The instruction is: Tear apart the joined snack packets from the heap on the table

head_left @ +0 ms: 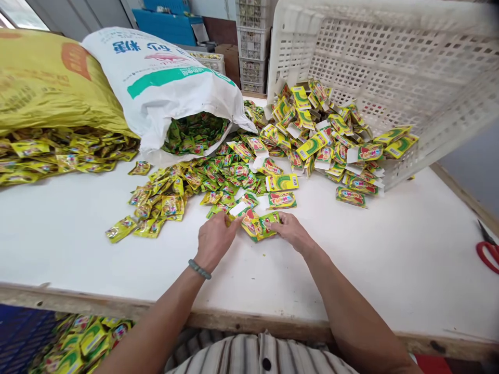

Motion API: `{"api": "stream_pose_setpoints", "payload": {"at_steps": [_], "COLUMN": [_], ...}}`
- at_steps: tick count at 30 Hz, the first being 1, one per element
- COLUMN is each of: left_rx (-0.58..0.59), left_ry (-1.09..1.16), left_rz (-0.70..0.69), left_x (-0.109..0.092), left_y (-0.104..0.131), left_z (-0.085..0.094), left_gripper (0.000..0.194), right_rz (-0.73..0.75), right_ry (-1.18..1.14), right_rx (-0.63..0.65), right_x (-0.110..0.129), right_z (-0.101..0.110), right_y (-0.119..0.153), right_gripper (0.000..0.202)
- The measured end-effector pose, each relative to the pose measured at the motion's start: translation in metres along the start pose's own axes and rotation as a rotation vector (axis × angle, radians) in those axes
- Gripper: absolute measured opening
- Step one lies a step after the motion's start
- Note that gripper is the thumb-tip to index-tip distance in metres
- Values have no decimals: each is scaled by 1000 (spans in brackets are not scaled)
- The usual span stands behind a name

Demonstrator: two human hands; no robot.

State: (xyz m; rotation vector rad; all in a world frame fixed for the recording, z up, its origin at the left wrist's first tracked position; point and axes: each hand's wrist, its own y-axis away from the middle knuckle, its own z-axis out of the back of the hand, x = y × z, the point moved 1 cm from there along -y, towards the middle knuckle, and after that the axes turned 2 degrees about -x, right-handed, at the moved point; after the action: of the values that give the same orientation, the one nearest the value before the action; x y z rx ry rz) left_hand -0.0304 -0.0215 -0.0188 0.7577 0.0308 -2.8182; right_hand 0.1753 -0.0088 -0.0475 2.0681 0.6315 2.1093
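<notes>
My left hand [217,236], a beaded bracelet at its wrist, is closed on a small printed carton [248,222] with its white flap raised. Between the thumb and fingers of my right hand [293,232] is a green candy packet [267,224], overlapping the front of the carton. The fingertips of my left hand are partly hidden behind the carton. Just beyond my hands lie loose green candy packets [237,174], with yellow candy packets [171,205] to their left. Two more cartons [281,200] rest on the table close to my right hand.
A white plastic basket [390,78] lies tipped, flat cartons [323,145] spilling from it. A white sack [156,67] and a yellow sack [47,83] spill packets at the back left. Red-handled scissors [487,252] lie at right. Filled cartons [88,340] sit below the table edge [273,319].
</notes>
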Motion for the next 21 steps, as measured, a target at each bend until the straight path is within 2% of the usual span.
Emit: {"api": "stream_pose_setpoints", "payload": {"at_steps": [4, 8, 10, 14, 15, 17, 21], "left_rx": [72, 234, 323, 394, 394, 369, 332], "left_ry": [235, 736, 908, 1006, 1026, 1065, 1078], "left_rz": [-51, -24, 15, 50, 57, 76, 78], "left_x": [-8, -6, -3, 1, 1, 0, 0], "left_y": [0, -2, -2, -2, -1, -1, -1], "left_z": [-11, -18, -17, -13, -13, -12, -11], "left_gripper": [34, 43, 50, 50, 49, 48, 47], "right_rz": [-20, -10, 42, 256, 275, 259, 188], "right_ry": [-64, -32, -30, -125, -120, -59, 48], "right_rx": [117, 233, 187, -193, -245, -236, -87], "right_x": [3, 7, 11, 18, 18, 17, 15], "right_z": [-10, -16, -9, 14, 18, 20, 17], "right_y": [6, 11, 10, 3, 1, -1, 1], "right_gripper": [39, 38, 36, 36, 36, 37, 37]}}
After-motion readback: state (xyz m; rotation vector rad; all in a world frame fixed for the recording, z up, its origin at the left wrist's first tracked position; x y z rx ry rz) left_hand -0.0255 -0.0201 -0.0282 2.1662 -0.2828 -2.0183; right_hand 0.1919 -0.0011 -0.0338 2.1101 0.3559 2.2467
